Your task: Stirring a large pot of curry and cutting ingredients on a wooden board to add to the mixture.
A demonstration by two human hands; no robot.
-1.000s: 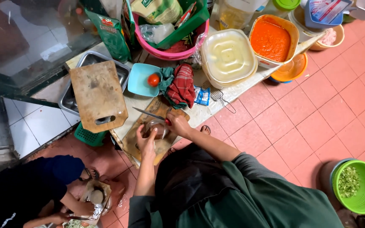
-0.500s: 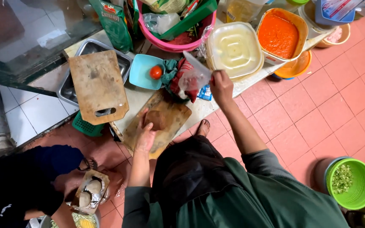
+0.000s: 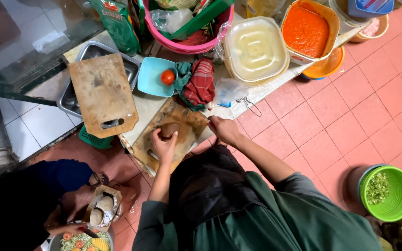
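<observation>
Wooden cutting board [image 3: 182, 132] on the counter edge, both hands at work over it.

On the board, the left hand [image 3: 164, 146] curls around a brown rounded item [image 3: 169, 130], fingers closed on it. At the board's right edge the right hand [image 3: 224, 130] is bunched; whether it grips anything cannot be told. Just beyond the board lie a red checked cloth [image 3: 200, 86], a clear plastic bag [image 3: 231, 90] and a blue dish [image 3: 152, 76] holding a tomato [image 3: 167, 77].
</observation>
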